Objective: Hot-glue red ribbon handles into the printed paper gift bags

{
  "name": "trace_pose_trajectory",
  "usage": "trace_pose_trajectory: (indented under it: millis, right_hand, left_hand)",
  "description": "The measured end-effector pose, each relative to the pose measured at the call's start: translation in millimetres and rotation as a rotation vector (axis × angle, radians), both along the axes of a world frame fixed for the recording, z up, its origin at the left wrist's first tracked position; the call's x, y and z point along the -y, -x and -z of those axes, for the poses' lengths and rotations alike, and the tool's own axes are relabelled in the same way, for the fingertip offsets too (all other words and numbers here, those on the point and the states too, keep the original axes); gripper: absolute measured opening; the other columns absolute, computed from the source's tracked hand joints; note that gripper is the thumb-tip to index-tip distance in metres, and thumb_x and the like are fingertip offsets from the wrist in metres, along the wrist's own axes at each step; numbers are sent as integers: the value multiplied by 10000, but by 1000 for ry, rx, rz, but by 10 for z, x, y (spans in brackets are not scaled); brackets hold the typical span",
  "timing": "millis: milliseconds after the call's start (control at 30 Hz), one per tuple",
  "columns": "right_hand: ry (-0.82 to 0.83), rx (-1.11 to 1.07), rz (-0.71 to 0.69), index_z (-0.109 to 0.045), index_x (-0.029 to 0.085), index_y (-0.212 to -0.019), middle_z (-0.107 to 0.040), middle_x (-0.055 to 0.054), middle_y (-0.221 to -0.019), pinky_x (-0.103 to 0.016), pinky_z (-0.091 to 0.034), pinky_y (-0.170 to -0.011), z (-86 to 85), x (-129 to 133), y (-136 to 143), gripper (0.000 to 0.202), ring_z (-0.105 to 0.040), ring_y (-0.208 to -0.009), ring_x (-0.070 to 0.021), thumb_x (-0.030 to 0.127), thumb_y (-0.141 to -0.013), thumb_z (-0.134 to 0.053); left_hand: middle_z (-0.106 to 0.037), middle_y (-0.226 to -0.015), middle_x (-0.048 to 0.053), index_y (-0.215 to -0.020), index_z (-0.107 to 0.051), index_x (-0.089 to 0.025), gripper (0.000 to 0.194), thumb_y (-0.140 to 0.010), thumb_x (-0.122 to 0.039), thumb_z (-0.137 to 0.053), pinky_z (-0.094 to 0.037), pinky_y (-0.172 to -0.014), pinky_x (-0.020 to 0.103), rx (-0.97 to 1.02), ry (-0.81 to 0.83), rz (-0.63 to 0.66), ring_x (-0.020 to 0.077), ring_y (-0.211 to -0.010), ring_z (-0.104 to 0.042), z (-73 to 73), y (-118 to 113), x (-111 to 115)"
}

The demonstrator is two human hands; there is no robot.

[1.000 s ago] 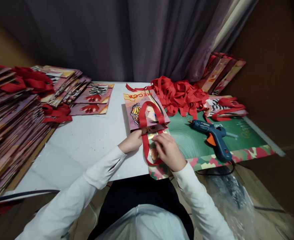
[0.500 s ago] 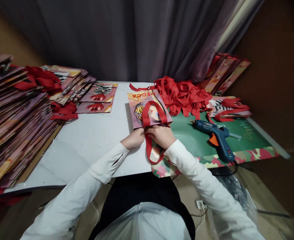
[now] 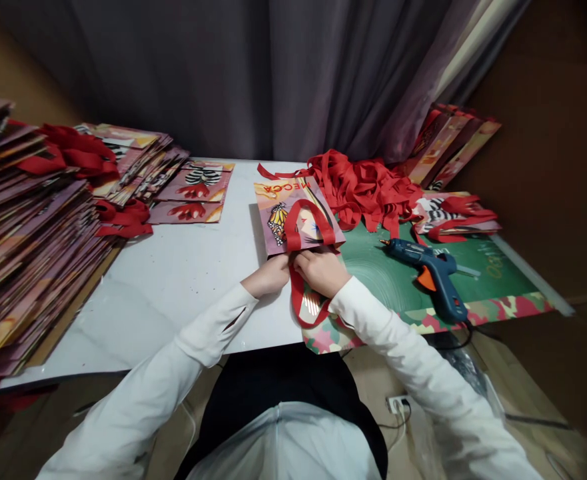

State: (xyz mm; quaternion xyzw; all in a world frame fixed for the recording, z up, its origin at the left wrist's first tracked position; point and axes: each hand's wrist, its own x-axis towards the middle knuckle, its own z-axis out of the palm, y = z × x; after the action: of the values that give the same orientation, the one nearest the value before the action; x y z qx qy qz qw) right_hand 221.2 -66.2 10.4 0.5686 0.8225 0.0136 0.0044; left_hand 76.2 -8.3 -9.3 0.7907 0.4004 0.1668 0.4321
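Two hands: left hand (image 3: 268, 275), right hand (image 3: 322, 272), fingers curled; grip hidden, cannot tell.
Paper bag (image 3: 307, 227): twelve o'clock of both; likely light, easily creased; hold its rim.
Red strap (image 3: 292, 233): probably soft, limp.

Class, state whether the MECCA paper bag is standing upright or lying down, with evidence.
Lying down: the MECCA paper bag has its printed side facing up and its mouth towards the left hand and right hand.
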Motion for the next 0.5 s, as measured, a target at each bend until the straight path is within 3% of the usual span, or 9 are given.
trace_pose_trajectory:
  millis: [133, 300, 433, 500]
  right_hand:
    - [-57, -125, 79, -596, 176, -975, -641, -63, -998, -277, -331, -609, -83, 197, -104, 217, -600, -767, -165, 251, -975, -393]
    - [-118, -466, 150, -517, 198, -897, -579, -36, -897, -258, -344, -628, -233, 574, -362, 169, -537, -718, -143, 247, -965, -369]
    - [-152, -908, 296, -444, 223, -797, -466, 3, -719, -276, -357, -630, -309, 980, -546, 222, -447, -638, -143, 331, -969, -356]
    - [-138, -1223, 436, -397, 239, -702, -413, 20, -628, -282, -360, -569, -239, 1283, -634, 305, -411, -563, -142, 401, -958, -358]
  left_hand:
    - [-725, -925, 80, -818, -638, -132, 207, -686, -113, -479, -510, -885, 374, 31, 67, 18, 255, -945, -632, -16, -9, 10]
    - [-716, -1085, 84, -1004, -669, -133, 308, -753, -223, -514, -505, -926, 358, 157, 176, 74, 258, -1063, -627, -89, -34, 93]
    - [-692, -1155, 102, -1096, -658, -120, 378, -772, -278, -543, -492, -957, 393, 279, 289, 96, 279, -1110, -612, -148, -29, 156]
    - [-691, -1157, 99, -1125, -651, -119, 388, -782, -269, -546, -500, -945, 386, 273, 272, 87, 279, -1112, -610, -153, -23, 165]
